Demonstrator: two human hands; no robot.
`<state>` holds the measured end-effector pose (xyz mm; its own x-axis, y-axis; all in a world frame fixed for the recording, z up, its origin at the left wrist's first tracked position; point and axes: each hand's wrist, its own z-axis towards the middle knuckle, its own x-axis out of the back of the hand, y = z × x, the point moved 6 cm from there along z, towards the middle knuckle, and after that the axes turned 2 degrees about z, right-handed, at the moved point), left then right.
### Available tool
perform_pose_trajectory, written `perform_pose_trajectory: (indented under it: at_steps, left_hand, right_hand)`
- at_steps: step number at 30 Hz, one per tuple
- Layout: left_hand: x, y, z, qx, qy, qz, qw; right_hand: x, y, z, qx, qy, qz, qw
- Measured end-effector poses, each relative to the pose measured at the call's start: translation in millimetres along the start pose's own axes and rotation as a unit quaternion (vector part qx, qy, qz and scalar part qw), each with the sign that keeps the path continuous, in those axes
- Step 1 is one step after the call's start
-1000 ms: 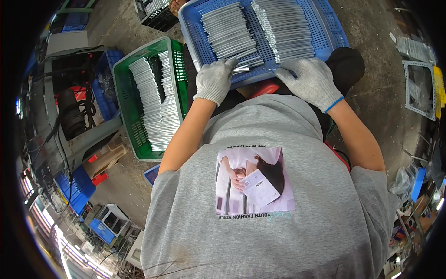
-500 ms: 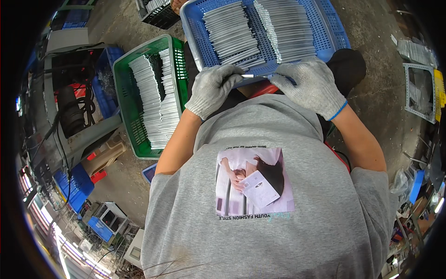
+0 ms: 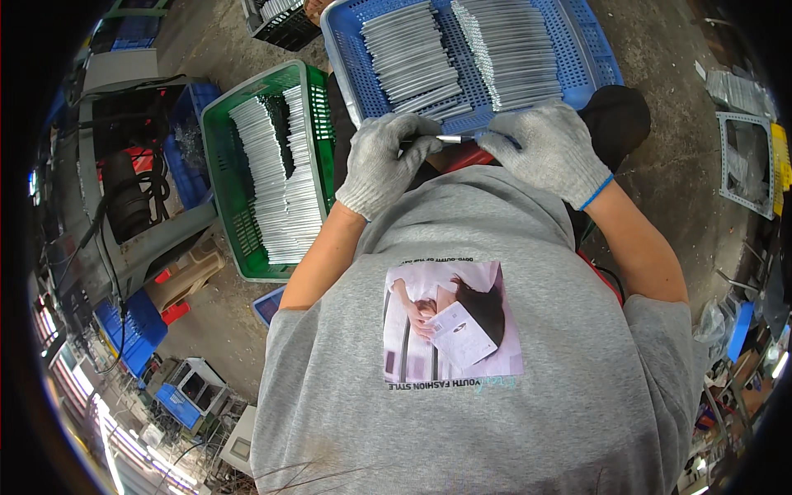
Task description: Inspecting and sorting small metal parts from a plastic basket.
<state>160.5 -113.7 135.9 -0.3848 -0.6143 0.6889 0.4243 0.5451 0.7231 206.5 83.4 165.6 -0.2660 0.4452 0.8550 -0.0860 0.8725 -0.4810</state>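
My left hand (image 3: pixel 386 162), in a grey knit glove, is closed around a silver metal tube (image 3: pixel 450 139). The tube's end sticks out past the thumb and points at my right hand (image 3: pixel 546 150). That hand wears a matching glove with a blue cuff edge, and its fingers are closed. Something thin and dark shows at its fingertips, meeting or nearly meeting the tube's end; its kind cannot be made out. Just beyond both hands, a blue plastic basket (image 3: pixel 355 87) holds two stacks of similar silver tubes.
To the left stands a green plastic basket (image 3: pixel 216 157) with more silver tubes lying crosswise. A black crate (image 3: pixel 285 31) is at the far left of the blue basket. Machine framework with cables (image 3: pixel 124 181) takes up the left side. A perforated frame (image 3: pixel 747 165) lies on the right.
My left hand has shifted slightly right with the tube, narrowing the gap to my right hand. My right hand has barely moved.
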Motion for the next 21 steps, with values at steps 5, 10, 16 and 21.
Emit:
perform_pose_trajectory:
  at_steps: [5,10,16,21]
  left_hand:
    - [4,9,-2,-0.04,0.066,0.062,0.995]
    - [10,17,-3,-0.072,0.052,0.097,0.991]
    - [7,12,-4,-0.043,0.057,0.068,0.995]
    - [6,14,-4,-0.065,0.079,0.092,0.991]
  right_hand:
    - [1,-3,-2,-0.019,-0.039,0.044,0.998]
    - [5,0,5,-0.039,0.0,0.042,0.998]
    - [-5,0,5,-0.047,-0.063,0.024,0.997]
    - [2,-1,4,-0.048,-0.059,0.042,0.996]
